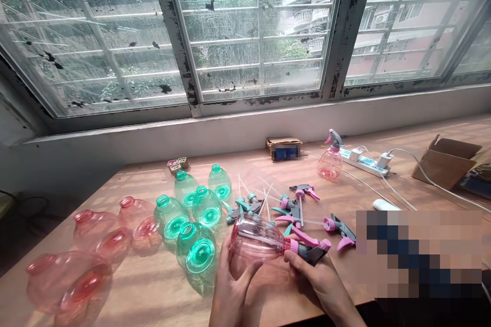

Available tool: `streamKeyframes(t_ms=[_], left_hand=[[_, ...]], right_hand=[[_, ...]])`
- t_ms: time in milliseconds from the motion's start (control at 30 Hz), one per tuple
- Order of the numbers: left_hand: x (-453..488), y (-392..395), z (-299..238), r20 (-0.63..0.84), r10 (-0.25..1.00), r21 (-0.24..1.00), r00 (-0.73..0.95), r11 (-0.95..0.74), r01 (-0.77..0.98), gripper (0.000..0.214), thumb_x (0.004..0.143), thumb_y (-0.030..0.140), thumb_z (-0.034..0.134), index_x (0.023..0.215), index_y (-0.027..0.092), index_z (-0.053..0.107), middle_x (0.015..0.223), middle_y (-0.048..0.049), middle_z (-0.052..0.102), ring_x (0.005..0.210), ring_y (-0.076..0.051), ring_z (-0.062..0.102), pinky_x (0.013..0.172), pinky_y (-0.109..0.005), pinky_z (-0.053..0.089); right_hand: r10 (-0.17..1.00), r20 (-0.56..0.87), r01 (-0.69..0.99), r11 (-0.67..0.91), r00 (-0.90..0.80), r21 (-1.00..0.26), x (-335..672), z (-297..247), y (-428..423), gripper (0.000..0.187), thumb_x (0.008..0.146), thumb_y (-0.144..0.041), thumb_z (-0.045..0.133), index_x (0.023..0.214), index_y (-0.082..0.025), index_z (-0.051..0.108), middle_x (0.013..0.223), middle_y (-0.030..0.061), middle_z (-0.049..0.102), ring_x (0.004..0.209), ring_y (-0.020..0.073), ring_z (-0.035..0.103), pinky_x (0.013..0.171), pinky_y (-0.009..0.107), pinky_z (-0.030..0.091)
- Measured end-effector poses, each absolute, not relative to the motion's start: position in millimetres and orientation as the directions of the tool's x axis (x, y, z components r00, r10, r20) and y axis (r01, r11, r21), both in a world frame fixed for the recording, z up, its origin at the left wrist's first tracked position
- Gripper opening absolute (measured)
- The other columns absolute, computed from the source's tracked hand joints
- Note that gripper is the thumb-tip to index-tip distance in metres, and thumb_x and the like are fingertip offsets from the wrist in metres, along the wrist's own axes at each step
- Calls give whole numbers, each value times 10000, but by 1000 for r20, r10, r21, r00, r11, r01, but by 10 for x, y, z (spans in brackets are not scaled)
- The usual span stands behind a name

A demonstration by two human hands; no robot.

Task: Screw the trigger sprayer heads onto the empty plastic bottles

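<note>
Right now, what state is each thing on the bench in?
pink bottle, lying sideways, gripped by left hand.
trigger head, on that bottle's neck, gripped by right hand.
green bottles, uncapped, necks open.
spare pink bottles, uncapped.
loose trigger heads, lying unattached.
finished sprayer, upright, head fitted.
power strip, plugs inserted.
cardboard box, flaps open.

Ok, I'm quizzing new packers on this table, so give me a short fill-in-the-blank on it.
The left hand cups a pink bottle turned on its ____.
The right hand grips its spray head, grey and ____.
The uncapped bottles nearest the left hand are ____.
Missing words: side; pink; green.
</note>
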State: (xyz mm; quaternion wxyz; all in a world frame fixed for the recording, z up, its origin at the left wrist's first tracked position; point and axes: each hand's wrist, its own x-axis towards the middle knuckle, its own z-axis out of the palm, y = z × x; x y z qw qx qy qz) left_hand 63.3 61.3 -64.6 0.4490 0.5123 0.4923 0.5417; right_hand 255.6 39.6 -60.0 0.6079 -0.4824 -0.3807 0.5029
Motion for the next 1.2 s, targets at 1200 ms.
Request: streamKeyframes(t_ms=[1200], left_hand=[[630, 631, -655, 98, 993, 993, -67, -102, -51, 721, 755, 342, 862, 1402, 288, 547, 1510, -91, 594, 1415, -335, 532, 1223, -513, 376]], right_hand=[[979, 55, -164, 88, 199, -982, 2580, -593, 413, 333, 770, -528, 867, 871, -225, 773, 872, 28, 751, 885, 302, 656, 851, 375, 496]])
